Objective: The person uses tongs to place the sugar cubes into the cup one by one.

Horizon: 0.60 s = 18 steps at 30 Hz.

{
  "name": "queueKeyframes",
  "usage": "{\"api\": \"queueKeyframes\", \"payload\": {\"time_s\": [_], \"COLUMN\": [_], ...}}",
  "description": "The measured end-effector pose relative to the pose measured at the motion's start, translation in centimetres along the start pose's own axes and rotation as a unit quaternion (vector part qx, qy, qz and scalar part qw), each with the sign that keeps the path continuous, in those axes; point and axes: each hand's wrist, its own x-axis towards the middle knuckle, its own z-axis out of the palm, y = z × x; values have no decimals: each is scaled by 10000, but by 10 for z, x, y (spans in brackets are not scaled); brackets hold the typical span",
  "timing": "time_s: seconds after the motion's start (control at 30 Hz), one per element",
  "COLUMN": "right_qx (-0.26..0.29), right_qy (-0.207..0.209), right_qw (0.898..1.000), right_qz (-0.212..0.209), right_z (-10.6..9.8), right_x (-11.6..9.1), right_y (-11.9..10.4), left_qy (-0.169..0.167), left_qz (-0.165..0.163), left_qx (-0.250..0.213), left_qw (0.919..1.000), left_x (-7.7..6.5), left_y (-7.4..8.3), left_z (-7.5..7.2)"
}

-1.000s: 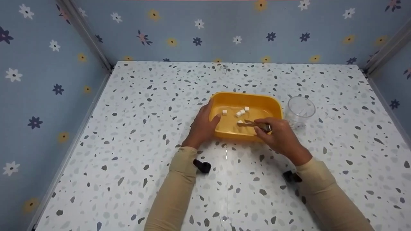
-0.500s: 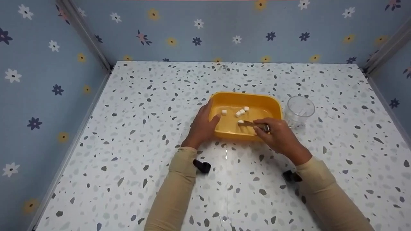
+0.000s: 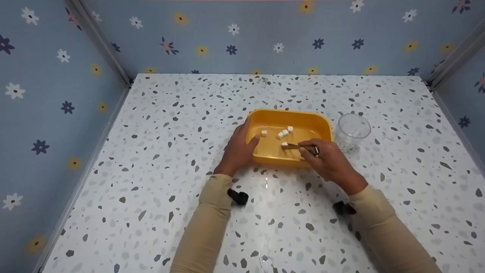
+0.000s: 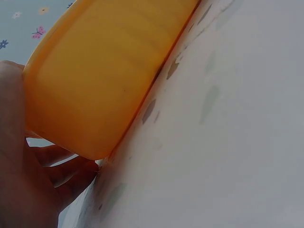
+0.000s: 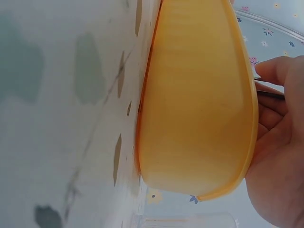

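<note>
A yellow plastic tub [image 3: 282, 160] stands on the table with several white sugar cubes in it. My left hand [image 3: 239, 148] grips its left end, thumb over the rim and fingers along the outside wall, as the left wrist view shows. Above the tub's front right side, my right hand [image 3: 327, 159] holds small metal tongs [image 3: 293, 146]. Their tips are closed on one sugar cube [image 3: 284, 144] low in the tub. A row of three cubes [image 3: 285, 132] lies behind it, and a single cube [image 3: 264, 133] sits near my left thumb. In the right wrist view the tub wall [image 5: 199, 104] hides the tips.
A clear glass [image 3: 353, 131] stands just right of the tub, close to my right hand. The speckled white table [image 3: 170, 125] ends at a flowered blue wall panel [image 3: 257, 34] behind, with another panel on the left.
The tongs' arms, slightly spread a second ago, have come together on the front sugar cube. My left hand and the tub have stayed in place.
</note>
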Motion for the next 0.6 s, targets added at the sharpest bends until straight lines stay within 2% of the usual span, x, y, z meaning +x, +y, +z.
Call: {"api": "queueKeyframes", "payload": {"time_s": [0.33,0.6], "right_qx": [-187,-169], "right_qy": [263,575], "right_qw": [9990,9963], "right_qz": [-295,-618], "right_z": [1,0], "right_x": [0,1], "right_y": [1,3], "left_qy": [25,23], "left_qz": [8,29], "left_qx": [13,119], "left_qw": [10000,9999], "left_x": [-3,0], "left_y": [1,0], "left_z": [-2,-1]}}
